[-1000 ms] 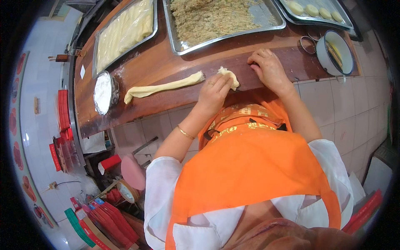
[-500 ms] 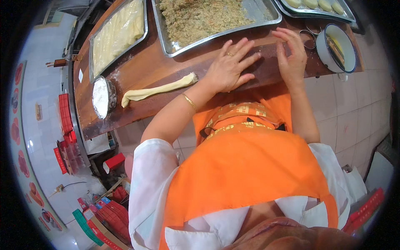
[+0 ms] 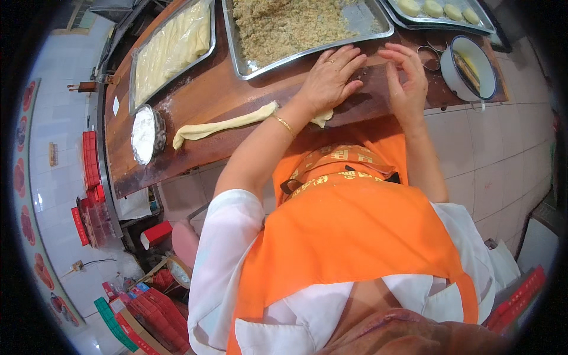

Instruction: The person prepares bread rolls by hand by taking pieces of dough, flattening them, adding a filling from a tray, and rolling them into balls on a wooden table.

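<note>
My left hand (image 3: 328, 80) is open, fingers fairly straight, over a small piece of pale dough (image 3: 322, 119) on the wooden table (image 3: 148, 83); its palm hides much of that piece, so I cannot tell whether it touches it. My right hand (image 3: 405, 83) is to its right, open, with curved fingers apart and nothing visible in them. A long dough strip (image 3: 213, 129) lies left of my left hand. Just beyond my fingertips is the steel tray of crumbly filling (image 3: 290, 29).
A tray of plastic-covered dough strips (image 3: 171, 53) is at back left, a bowl of white powder (image 3: 144, 134) at the left edge. At right are metal rings (image 3: 428, 58), an enamel pot (image 3: 473, 66) with a brush-like item and a tray of pale dough rounds (image 3: 449, 13).
My left hand has left its pinch on the small dough piece, spread open and moved up and right. My right hand has shifted rightward and up from where it was a second ago.
</note>
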`<state>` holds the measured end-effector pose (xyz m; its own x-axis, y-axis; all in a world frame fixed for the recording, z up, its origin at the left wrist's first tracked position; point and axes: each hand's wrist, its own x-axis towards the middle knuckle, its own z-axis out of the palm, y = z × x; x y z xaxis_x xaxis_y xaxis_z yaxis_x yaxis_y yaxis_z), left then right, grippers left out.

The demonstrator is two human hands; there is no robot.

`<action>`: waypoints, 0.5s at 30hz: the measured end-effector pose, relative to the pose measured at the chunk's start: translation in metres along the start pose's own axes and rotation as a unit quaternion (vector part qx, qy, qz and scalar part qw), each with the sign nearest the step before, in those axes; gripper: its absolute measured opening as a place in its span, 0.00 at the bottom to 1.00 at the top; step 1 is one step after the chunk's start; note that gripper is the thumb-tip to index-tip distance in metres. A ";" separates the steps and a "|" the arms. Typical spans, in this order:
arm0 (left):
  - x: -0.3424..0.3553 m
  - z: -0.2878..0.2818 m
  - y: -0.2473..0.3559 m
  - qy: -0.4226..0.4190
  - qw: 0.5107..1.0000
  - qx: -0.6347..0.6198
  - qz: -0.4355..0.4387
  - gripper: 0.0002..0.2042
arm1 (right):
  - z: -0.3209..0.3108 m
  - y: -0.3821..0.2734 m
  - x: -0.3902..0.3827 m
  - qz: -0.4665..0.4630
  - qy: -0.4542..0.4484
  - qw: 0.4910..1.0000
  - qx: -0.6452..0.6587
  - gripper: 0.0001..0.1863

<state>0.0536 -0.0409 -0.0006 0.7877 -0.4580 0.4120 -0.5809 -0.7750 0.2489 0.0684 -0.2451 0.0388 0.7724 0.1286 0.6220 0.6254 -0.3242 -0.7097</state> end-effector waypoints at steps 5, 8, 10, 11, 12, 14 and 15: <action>-0.011 -0.007 0.012 -0.040 0.998 -0.027 -0.045 0.29 | -0.005 -0.004 -0.014 -0.005 -0.024 1.000 0.005 0.10; -0.018 -0.014 0.026 -0.037 0.999 0.029 -0.008 0.28 | -0.010 -0.003 -0.015 0.015 -0.032 0.999 -0.003 0.10; -0.030 -0.009 0.021 -0.027 0.995 -0.066 -0.063 0.28 | -0.006 -0.005 -0.023 0.015 -0.048 0.999 0.011 0.11; -0.033 -0.009 0.014 -0.016 0.990 -0.110 -0.085 0.27 | -0.004 -0.007 -0.022 0.009 -0.054 0.998 0.018 0.11; -0.038 -0.010 0.014 0.013 0.990 -0.102 -0.095 0.27 | -0.002 -0.012 -0.021 0.039 -0.067 0.996 0.052 0.11; -0.059 -0.014 0.025 0.007 0.992 -0.034 -0.118 0.26 | 0.003 -0.015 -0.020 0.091 -0.107 0.985 0.102 0.11; -0.071 -0.016 0.031 -0.013 0.991 -0.012 -0.133 0.26 | 0.006 -0.016 -0.017 0.119 -0.128 0.977 0.126 0.11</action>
<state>-0.0237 -0.0249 -0.0080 0.9183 -0.2508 0.3063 -0.3568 -0.8595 0.3661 0.0458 -0.2370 0.0372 0.8818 0.3173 0.3490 0.4067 -0.1368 -0.9033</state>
